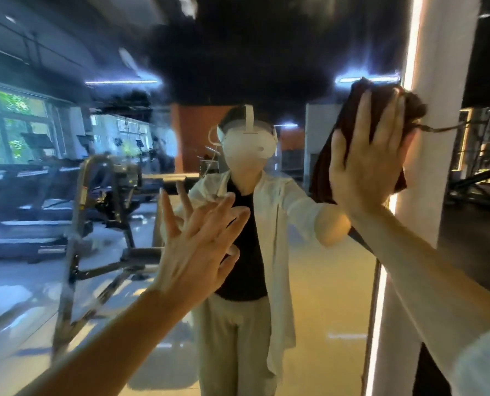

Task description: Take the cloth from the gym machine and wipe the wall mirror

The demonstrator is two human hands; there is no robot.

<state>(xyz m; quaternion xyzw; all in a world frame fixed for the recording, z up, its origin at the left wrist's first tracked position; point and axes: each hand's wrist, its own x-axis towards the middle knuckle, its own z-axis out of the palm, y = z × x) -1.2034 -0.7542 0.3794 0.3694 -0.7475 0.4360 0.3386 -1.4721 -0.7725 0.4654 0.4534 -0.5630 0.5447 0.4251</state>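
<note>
Head view, right hand [369,155] flat on cloth [349,115], apparently against mirror [309,267]

A dark brown cloth [349,132], bunched, seemingly pressed flat against the wall mirror [309,281] near its right edge.

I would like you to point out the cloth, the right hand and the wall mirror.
cloth [328,155], head view, on the dark fold left of the fingers.
right hand [366,155], head view, on the back of the hand.
wall mirror [309,275], head view, on the bare glass.
</note>
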